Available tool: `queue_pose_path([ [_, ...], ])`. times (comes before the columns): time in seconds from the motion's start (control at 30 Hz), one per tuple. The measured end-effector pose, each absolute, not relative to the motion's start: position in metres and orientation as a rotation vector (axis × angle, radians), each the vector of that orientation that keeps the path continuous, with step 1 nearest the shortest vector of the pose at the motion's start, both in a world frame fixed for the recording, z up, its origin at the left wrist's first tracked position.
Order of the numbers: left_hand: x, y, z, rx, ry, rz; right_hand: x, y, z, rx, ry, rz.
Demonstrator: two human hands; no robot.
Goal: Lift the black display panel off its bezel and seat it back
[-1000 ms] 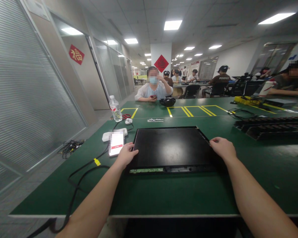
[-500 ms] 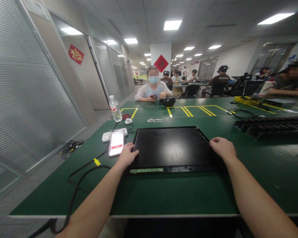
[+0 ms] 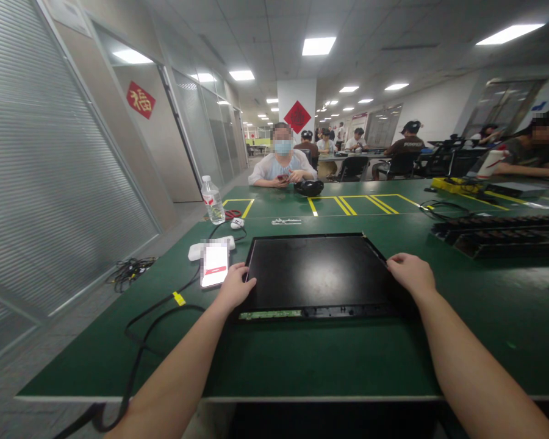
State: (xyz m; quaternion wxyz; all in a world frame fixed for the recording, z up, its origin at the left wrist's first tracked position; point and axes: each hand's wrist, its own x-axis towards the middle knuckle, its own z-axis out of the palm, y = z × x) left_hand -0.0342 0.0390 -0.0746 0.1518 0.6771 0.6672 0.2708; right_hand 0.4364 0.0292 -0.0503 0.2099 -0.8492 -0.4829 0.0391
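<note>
A black display panel (image 3: 318, 268) lies face up before me, with a green circuit board (image 3: 269, 315) showing along its near edge at the left. My left hand (image 3: 238, 285) grips the panel's left edge, thumb over the top face and the other fingers down the side. On the opposite side, my right hand (image 3: 412, 272) pinches the right edge with bent fingers. The undersides of both grips are hidden. Close to my left hand lies a phone (image 3: 215, 266) with a lit screen, partly over a white object (image 3: 196, 251).
The green table (image 3: 329, 360) carries a water bottle (image 3: 213, 201), red-handled scissors (image 3: 232, 214) and a black cable (image 3: 141, 347) at the left. Black racks (image 3: 503, 235) stand at the right. A person (image 3: 282, 164) sits across, behind a black headset (image 3: 308, 187).
Both my hands stay on the panel's edges, and the panel has not visibly moved. Across the table, the seated person's hand has shifted closer to the phone they hold.
</note>
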Motion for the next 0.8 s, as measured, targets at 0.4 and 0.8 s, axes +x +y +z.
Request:
queue_pose_path([
  [0.4,-0.024,0.029,-0.066,2.12,1.945,0.627,0.433,0.028,-0.049,-2.361,-1.37,0.104],
  [0.8,-0.017,0.026,-0.063,1.81,2.036,0.959,0.434,0.028,-0.049,-2.355,-1.355,0.119],
])
